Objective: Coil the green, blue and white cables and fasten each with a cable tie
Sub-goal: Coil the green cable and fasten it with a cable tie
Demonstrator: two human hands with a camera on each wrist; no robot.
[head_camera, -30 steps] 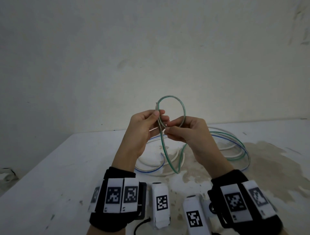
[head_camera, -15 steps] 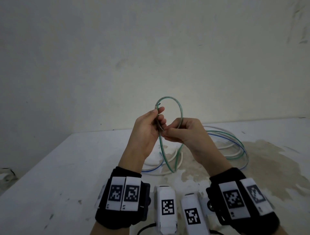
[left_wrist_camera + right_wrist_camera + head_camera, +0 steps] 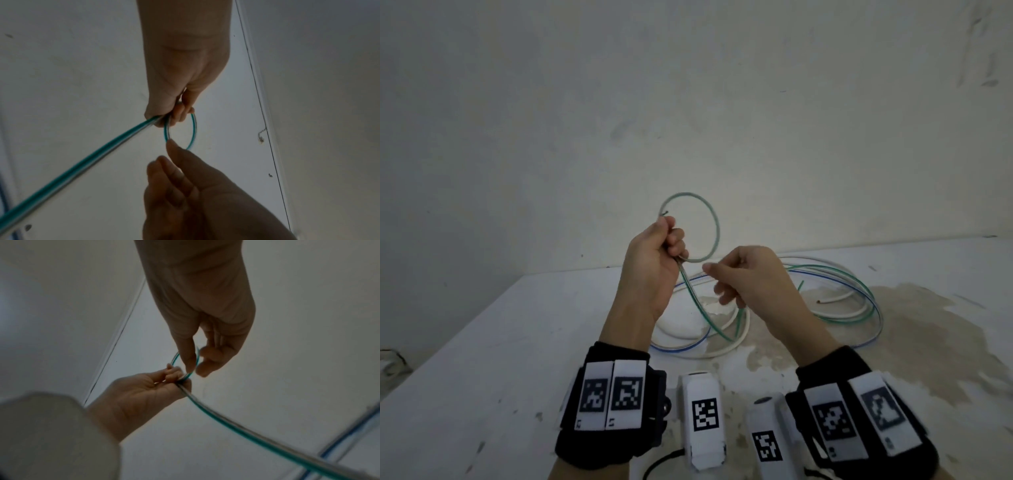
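Green cable [image 3: 714,226]: one loop formed, held up above the table [image 3: 482,359]. Coiling of this cable is judged to be at its first turn.

Left hand [image 3: 654,263]: fingers curled round the green cable where the loop crosses itself, with the cut end sticking out just above the fist. From that grip the cable runs down to the table.

Right hand [image 3: 750,277]: just beside the loop, fingers loosely bent. In the head view it appears to hold nothing. In the right wrist view the fingertips [image 3: 190,368] lie against the loop, but no closed pinch can be confirmed.

Remaining length: most of the green cable lies slack on the table, mixed with the blue cable [image 3: 876,308] and the white cable [image 3: 743,329]. The three overlap in wide, loose curves and are not separated.

Status of steps:
1. Green cable coiled: started, one loop only.
2. Green cable tied: not done.
3. Blue cable coiled and tied: not started.
4. White cable coiled and tied: not started.

No cable tie can be made out in any view.

Note: the slack green length passes among the other two cables, so drawing it up into further loops may drag them along.
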